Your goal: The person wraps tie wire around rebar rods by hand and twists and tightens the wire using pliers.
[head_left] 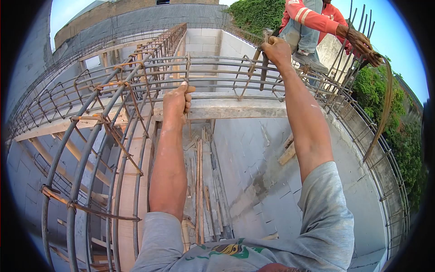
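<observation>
My left hand (176, 103) is closed in a fist at the front of a horizontal rebar cage (210, 71). Its thumb points up beside a thin steel stirrup (188, 67), and the fingers hide whatever they grip. Higher and to the right, my right hand (277, 50) wraps round a hammer-like tool (267, 34) whose metal head shows above the fist. A dark bar (264, 72) runs down below that hand among the cage's long bars. Another stirrup (247, 77) leans at a slant just left of that bar.
A wooden formwork board (235, 109) lies beneath the cage. Another rebar cage (93, 131) runs along my left. Wood strips (199, 190) lie far below, beside a grey block wall (253, 177). A co-worker in a red sleeve (312, 16) holds wires (387, 99) near upright bars.
</observation>
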Tool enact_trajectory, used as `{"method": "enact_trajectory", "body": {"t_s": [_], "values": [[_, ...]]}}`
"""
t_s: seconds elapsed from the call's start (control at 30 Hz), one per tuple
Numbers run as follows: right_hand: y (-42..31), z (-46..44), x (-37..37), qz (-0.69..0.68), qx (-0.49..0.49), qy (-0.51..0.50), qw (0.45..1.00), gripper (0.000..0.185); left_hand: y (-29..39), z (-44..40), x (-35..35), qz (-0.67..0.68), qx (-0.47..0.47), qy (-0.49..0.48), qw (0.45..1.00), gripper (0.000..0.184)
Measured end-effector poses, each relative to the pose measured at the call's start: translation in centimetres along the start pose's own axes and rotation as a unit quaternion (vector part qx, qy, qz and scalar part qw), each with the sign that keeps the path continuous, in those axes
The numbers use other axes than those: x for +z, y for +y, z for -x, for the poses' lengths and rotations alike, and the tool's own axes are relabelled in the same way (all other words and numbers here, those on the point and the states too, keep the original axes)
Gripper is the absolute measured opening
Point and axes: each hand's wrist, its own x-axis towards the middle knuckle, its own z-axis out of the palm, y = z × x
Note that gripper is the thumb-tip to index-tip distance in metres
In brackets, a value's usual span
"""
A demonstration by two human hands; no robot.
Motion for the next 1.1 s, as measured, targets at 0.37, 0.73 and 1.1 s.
{"method": "enact_trajectory", "body": {"t_s": [0.37,0.73,1.1], "values": [[-0.9,4.2,-17.9,-0.688,-0.111,0.238,0.676,0.027,-1.6,-0.1,1.0,0.468,-0.13,-0.193,0.852,0.036],[-7.4,36.4,-9.3,-0.668,0.408,-0.315,0.537,0.024,-1.9,0.5,3.6,0.414,-0.052,-0.039,0.908,0.029],[-5.7,45.3,-11.5,-0.788,0.368,-0.463,0.171,0.057,-3.8,-0.9,1.5,0.558,-0.098,-0.132,0.814,0.025]]}}
